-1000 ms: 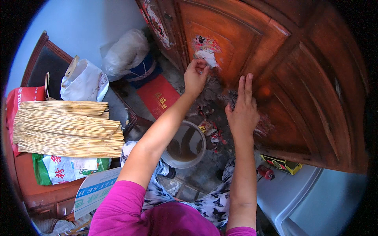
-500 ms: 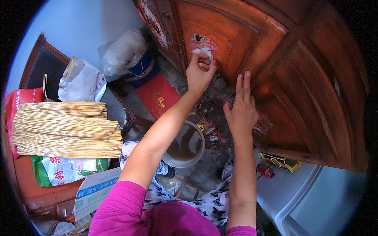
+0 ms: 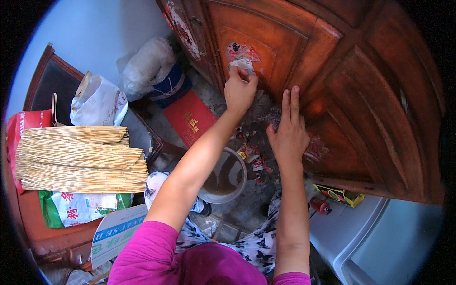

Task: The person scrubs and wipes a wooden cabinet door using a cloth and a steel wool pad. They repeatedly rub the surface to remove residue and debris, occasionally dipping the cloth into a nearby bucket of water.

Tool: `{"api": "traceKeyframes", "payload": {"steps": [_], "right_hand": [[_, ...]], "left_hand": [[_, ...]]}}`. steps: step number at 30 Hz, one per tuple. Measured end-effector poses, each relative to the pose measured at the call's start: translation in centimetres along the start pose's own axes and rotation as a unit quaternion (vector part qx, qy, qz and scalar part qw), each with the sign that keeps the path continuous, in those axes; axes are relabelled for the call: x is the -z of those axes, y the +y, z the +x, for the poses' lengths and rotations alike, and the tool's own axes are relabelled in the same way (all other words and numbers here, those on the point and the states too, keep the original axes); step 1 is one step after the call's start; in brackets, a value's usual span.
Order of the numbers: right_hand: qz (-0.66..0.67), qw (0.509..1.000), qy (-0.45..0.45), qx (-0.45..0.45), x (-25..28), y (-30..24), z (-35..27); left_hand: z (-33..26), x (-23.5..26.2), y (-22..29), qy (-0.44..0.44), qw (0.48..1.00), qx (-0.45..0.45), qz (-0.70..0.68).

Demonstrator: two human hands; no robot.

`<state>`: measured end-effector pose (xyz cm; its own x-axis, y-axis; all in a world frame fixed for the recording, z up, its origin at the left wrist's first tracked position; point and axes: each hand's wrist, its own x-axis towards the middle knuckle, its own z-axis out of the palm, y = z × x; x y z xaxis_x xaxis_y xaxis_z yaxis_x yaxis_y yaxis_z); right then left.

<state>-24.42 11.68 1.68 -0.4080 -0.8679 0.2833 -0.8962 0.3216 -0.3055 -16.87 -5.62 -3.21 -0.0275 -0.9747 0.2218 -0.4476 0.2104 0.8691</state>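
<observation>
My left hand (image 3: 241, 91) is closed, with fingertips pinching a whitish, crumpled paper scrap (image 3: 243, 65) against the carved panel of a brown wooden door (image 3: 289, 28). Just above the scrap, a torn patch of a colourful sticker (image 3: 243, 51) clings to the wood in red, white and black bits. My right hand (image 3: 290, 137) lies flat against the door's lower part, fingers stretched out and holding nothing. Beside its wrist, another faded residue patch (image 3: 316, 148) marks the wood.
On the floor below stand a tub of murky water (image 3: 223, 173) and scattered paper shreds (image 3: 256, 159). A red sheet (image 3: 190, 116) lies behind. At left, a bundle of thin straw-coloured sticks (image 3: 80, 159) rests on a chair; at right is a grey plastic stool (image 3: 349, 228).
My left hand stays at the sticker patch with a slight shift of its fingers on the scrap. The view has tilted a little; my right hand keeps its place on the door.
</observation>
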Motion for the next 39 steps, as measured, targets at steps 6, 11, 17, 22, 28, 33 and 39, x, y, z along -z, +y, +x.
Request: {"api": "traceKeyframes", "payload": {"steps": [6, 11, 17, 22, 28, 33, 39], "right_hand": [[0.002, 1.0, -0.018, -0.008, 0.5, -0.4, 0.0], [0.012, 1.0, 0.011, 0.01, 0.0, -0.3, -0.2], [0.002, 1.0, -0.016, -0.014, 0.4, 0.1, 0.1], [0.002, 1.0, 0.009, 0.009, -0.2, 0.0, -0.1], [-0.003, 1.0, 0.02, 0.002, -0.2, 0.2, -0.1], [0.005, 0.999, 0.033, 0.012, -0.3, 0.0, -0.2], [-0.004, 1.0, 0.018, 0.001, -0.1, 0.1, 0.0]], "left_hand": [[1.1, 0.2, -0.8, -0.012, 0.997, -0.07, 0.016], [2.0, -0.2, -2.4, -0.007, 0.994, -0.112, -0.004], [1.4, 0.9, -0.2, -0.05, 0.993, -0.104, -0.013], [2.6, 0.7, -1.4, 0.02, 0.99, -0.133, 0.04], [1.4, 1.1, -0.7, -0.002, 0.992, -0.129, -0.001], [1.1, 0.6, -0.4, 0.025, 0.992, -0.124, 0.022], [1.4, 0.8, 0.4, 0.008, 0.99, -0.13, 0.052]]}}
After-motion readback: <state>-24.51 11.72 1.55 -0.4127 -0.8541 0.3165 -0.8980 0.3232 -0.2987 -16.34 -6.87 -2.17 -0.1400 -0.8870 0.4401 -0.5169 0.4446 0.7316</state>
